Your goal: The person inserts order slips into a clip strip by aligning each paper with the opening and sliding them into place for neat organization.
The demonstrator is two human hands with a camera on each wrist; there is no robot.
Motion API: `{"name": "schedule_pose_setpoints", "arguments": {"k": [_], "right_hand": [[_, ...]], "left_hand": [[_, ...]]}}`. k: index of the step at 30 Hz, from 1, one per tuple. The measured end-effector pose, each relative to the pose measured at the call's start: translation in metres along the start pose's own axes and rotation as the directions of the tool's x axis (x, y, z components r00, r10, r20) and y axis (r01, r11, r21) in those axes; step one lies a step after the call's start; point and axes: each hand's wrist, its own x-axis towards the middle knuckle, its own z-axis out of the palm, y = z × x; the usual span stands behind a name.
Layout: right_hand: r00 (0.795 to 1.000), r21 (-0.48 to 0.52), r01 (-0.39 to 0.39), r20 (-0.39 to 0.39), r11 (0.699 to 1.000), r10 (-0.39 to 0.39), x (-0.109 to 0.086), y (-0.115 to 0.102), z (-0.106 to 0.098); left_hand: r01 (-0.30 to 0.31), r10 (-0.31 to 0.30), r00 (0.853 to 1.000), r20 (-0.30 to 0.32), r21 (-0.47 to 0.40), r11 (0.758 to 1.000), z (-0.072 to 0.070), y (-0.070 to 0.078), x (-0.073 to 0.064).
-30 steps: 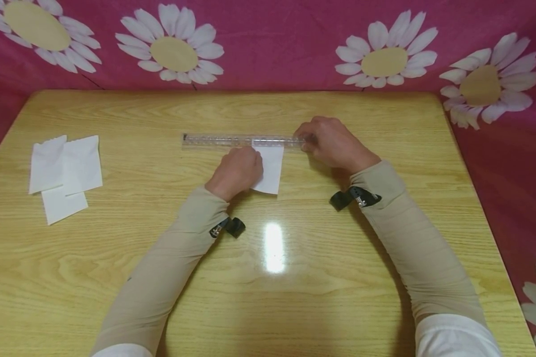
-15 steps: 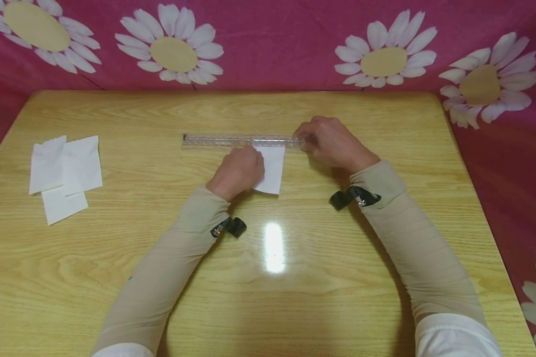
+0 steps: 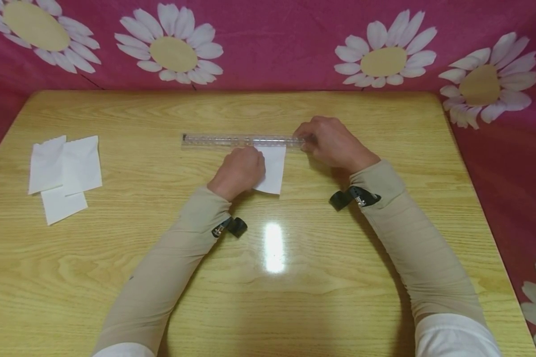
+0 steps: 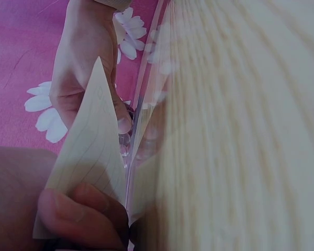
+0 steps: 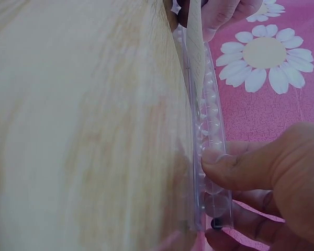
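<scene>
Pinched in the left hand (image 3: 238, 171) is a small white sheet (image 3: 271, 168), just right of the middle in the upper half of the frame, while the right hand (image 3: 332, 143) grips the right end of a transparent ruler (image 3: 219, 141) that lies level across the upper centre. The sheet's top edge shows at the ruler; whether it lies under or over it cannot be told. Over the last second the left hand and sheet have edged slightly rightward, while the right hand and ruler have stayed put, so the ruler is likely serving as the steady guide and the sheet is probably being worked along it. The left wrist view shows one corner of the sheet tilted up. Above the ruler, a strip of table (image 3: 321, 297) runs to the far edge and the flowered cloth (image 3: 277, 44); open room lies at lower centre between the sleeved forearms (image 3: 161, 277), and leftward as far as three overlapping papers (image 3: 82, 163) at the left.
</scene>
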Motion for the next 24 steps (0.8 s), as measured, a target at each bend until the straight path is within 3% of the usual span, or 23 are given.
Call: {"name": "schedule_pose_setpoints", "arguments": {"k": [24], "right_hand": [[1.000, 0.007, -0.006, 0.004, 1.000, 0.006, 0.0011, 0.0003, 0.0010]], "left_hand": [[-0.031, 0.032, 0.999, -0.015, 0.016, 0.999, 0.0020, 0.0021, 0.0012]]}}
